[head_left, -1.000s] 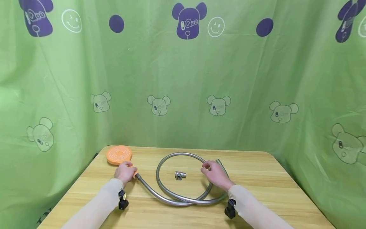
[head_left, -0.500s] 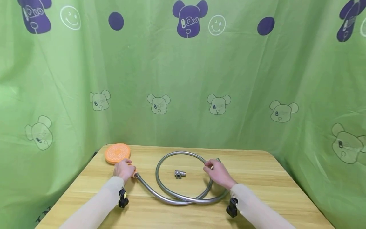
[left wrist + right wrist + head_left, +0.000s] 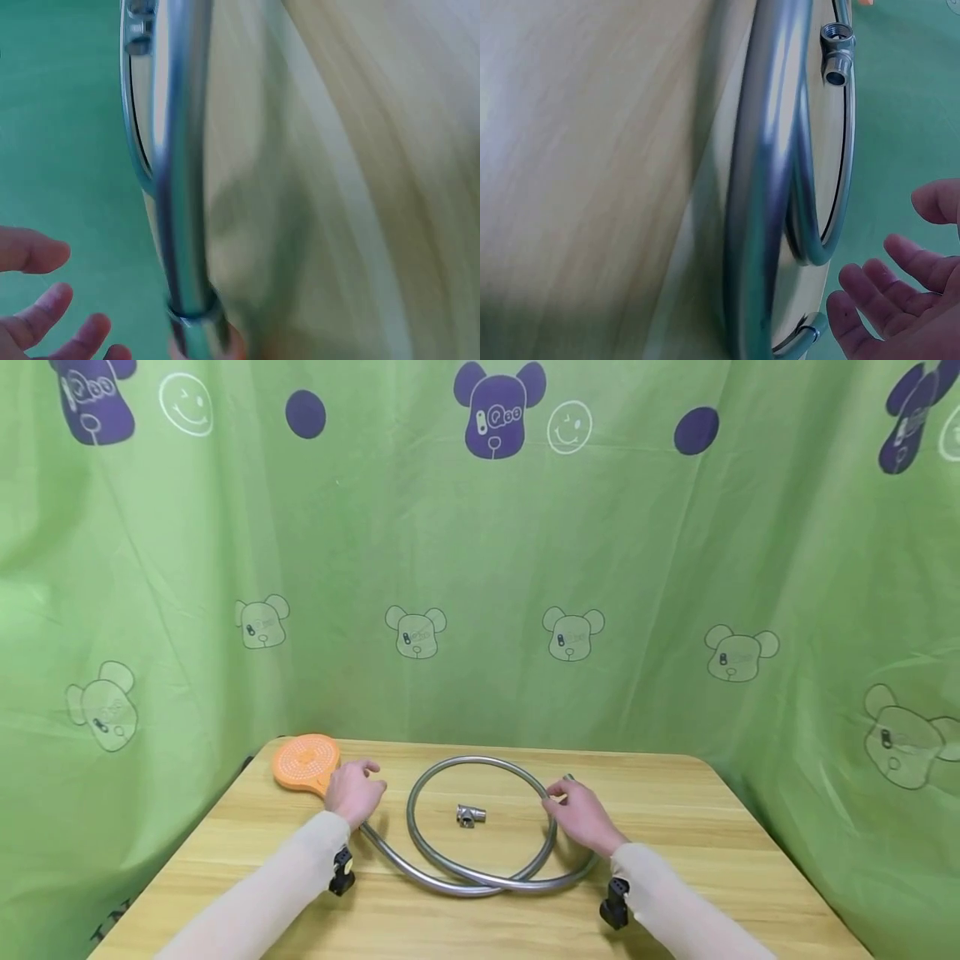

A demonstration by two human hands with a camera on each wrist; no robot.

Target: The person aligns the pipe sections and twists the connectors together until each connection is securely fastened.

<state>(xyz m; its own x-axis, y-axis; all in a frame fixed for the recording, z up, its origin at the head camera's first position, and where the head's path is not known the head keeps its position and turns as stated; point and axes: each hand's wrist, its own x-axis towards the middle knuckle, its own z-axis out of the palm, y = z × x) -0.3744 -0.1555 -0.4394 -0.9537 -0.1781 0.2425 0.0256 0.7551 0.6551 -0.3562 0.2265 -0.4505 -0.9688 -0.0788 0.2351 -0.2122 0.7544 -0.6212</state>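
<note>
My left hand [image 3: 356, 792] hovers over the handle of the orange shower head [image 3: 306, 762], its fingers loosely bent around nothing. In the left wrist view those fingers [image 3: 52, 298] stand apart from the metal shower hose [image 3: 182, 165]. The hose joins the handle and lies in a loop in the head view. Inside the loop sits a small chrome tee fitting [image 3: 471, 815]. My right hand [image 3: 581, 814] is over the loop's right side, near the hose's free end [image 3: 568, 777]; the right wrist view shows its relaxed fingers [image 3: 889, 300] holding nothing.
Everything lies on a wooden table [image 3: 675, 860] with rounded far corners. A green curtain [image 3: 480, 693] with printed bears hangs behind it and at both sides. Black wrist cameras [image 3: 615, 903] are strapped to both forearms.
My left hand has let go of the shower head's handle and moved right and up. My right hand has shifted slightly to the right. The hose and fitting keep their places.
</note>
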